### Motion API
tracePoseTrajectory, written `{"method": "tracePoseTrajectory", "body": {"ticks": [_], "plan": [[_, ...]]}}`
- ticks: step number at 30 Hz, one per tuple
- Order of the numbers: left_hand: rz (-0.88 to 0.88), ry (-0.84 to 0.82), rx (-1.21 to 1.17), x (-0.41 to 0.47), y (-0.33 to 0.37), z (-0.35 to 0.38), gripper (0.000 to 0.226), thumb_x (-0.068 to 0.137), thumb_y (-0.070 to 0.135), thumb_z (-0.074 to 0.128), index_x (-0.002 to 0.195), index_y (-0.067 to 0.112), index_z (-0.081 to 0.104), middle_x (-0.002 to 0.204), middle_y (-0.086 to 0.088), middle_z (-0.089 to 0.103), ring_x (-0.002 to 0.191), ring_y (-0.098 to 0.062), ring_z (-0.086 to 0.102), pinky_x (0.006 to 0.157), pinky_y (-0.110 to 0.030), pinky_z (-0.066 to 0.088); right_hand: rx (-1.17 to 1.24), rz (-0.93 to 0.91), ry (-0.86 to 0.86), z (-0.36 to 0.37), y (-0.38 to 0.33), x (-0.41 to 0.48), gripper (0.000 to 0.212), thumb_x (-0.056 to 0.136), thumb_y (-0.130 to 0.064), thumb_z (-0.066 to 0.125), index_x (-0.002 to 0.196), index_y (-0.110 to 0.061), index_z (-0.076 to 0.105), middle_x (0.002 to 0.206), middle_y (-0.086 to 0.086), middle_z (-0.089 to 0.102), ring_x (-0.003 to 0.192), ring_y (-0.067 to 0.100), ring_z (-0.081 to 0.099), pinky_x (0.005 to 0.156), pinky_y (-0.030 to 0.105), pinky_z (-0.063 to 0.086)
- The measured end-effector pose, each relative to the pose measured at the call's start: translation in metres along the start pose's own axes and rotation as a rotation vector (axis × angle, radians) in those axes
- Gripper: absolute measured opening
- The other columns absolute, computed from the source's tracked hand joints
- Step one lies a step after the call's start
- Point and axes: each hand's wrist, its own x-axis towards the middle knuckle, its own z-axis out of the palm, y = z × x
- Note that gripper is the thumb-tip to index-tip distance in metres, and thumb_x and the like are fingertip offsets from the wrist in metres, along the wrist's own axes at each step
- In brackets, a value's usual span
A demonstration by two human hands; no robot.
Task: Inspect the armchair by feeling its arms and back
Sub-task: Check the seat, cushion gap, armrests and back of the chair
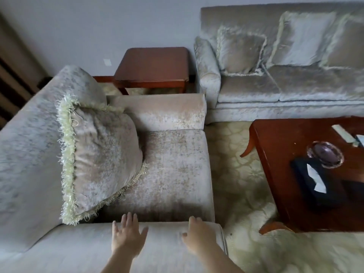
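A pale beige velvet armchair (173,170) fills the left and middle of the head view, seen from its side. Its near arm (78,245) runs along the bottom, its far arm (163,113) lies beyond the seat, and its back (33,146) rises at the left. A fringed cushion (102,158) leans against the back. My left hand (127,233) lies flat on the near arm with fingers spread. My right hand (197,235) rests on the same arm near its front end, fingertips bent over the inner edge.
A small wooden side table (153,66) stands behind the far arm. A matching sofa (285,83) with cushions lines the back wall. At the right, a dark wooden coffee table (285,154) holds a glass ashtray (325,153) and a black tissue box (317,182). Patterned carpet (236,174) lies between.
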Motion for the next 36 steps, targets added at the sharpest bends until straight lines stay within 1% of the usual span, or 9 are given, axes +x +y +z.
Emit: {"method": "tracePoseTrajectory", "body": {"ticks": [6,10,15,18,20,23,28,32,36], "plan": [[-0.298,0.276,-0.223,0.006,0.11,-0.102,0.08,0.093,0.06,0.01,0.15,0.008,-0.01,0.158,-0.016,-0.013,0.145,-0.03,-0.015,0.116,-0.051,-0.003,-0.153,-0.223,0.323,-0.108,0.062,0.008,0.054,0.091,-0.042,0.045,0.137,-0.018,0.032,0.137,0.006,0.04,0.124,0.028,0.04,0.1,0.04,0.033],[-0.371,0.389,-0.376,0.019,0.185,-0.169,0.081,0.095,0.057,0.012,0.146,0.001,-0.015,0.155,-0.02,-0.019,0.144,-0.031,-0.016,0.115,-0.05,-0.006,-0.265,-0.325,0.514,-0.205,0.129,0.022,0.059,0.089,-0.039,0.046,0.141,-0.019,0.028,0.144,0.003,0.033,0.134,0.026,0.029,0.108,0.042,0.024],[-0.399,0.452,-0.337,0.032,0.235,-0.203,0.081,0.092,0.058,0.003,0.144,-0.001,-0.019,0.155,-0.019,-0.022,0.143,-0.03,-0.021,0.113,-0.05,-0.014,-0.369,-0.142,0.649,-0.338,0.201,0.059,0.045,0.088,-0.042,0.046,0.126,-0.017,0.041,0.13,0.007,0.048,0.122,0.027,0.043,0.1,0.04,0.032],[-0.48,0.464,-0.373,0.044,0.247,-0.219,0.083,0.092,0.059,0.003,0.144,-0.001,-0.018,0.155,-0.019,-0.021,0.143,-0.03,-0.021,0.113,-0.049,-0.014,-0.388,-0.066,0.656,-0.382,0.204,0.085,0.036,0.09,-0.041,0.041,0.114,-0.016,0.046,0.115,0.008,0.061,0.108,0.027,0.055,0.094,0.04,0.033],[-0.507,0.465,-0.379,0.056,0.255,-0.231,0.083,0.093,0.06,0.006,0.145,0.0,-0.017,0.155,-0.018,-0.02,0.143,-0.03,-0.02,0.113,-0.05,-0.014,-0.459,-0.133,0.63,-0.391,0.196,0.103,0.036,0.091,-0.041,0.039,0.116,-0.016,0.046,0.111,0.008,0.064,0.104,0.026,0.057,0.096,0.041,0.032],[-0.536,0.448,-0.388,0.084,0.261,-0.248,0.082,0.093,0.06,0.008,0.146,0.002,-0.017,0.156,-0.017,-0.02,0.143,-0.029,-0.02,0.112,-0.05,-0.014,-0.51,-0.31,0.55,-0.394,0.177,0.134,0.039,0.091,-0.042,0.041,0.122,-0.017,0.044,0.12,0.007,0.06,0.11,0.027,0.056,0.097,0.042,0.033],[-0.616,0.457,-0.449,0.171,0.259,-0.288,0.082,0.094,0.06,0.01,0.146,0.003,-0.017,0.156,-0.016,-0.019,0.144,-0.029,-0.017,0.115,-0.049,-0.008,-0.644,-0.62,0.521,-0.432,0.13,0.214,0.041,0.092,-0.04,0.04,0.128,-0.02,0.04,0.129,0.006,0.052,0.119,0.028,0.049,0.098,0.042,0.033],[-0.667,0.449,-0.514,0.252,0.252,-0.336,0.082,0.094,0.06,0.009,0.147,0.003,-0.015,0.158,-0.016,-0.014,0.145,-0.029,-0.014,0.116,-0.048,-0.003,-0.67,-0.734,0.473,-0.477,0.091,0.291,0.046,0.091,-0.039,0.041,0.133,-0.019,0.035,0.135,0.007,0.046,0.125,0.028,0.042,0.104,0.043,0.032],[-0.699,0.407,-0.55,0.31,0.248,-0.369,0.084,0.092,0.063,0.011,0.148,0.004,-0.012,0.158,-0.016,-0.011,0.145,-0.029,-0.012,0.116,-0.048,-0.002,-0.69,-0.813,0.413,-0.521,0.059,0.353,0.063,0.094,-0.042,0.038,0.149,-0.02,0.017,0.155,0.005,0.022,0.143,0.027,0.017,0.115,0.046,0.016]]}}
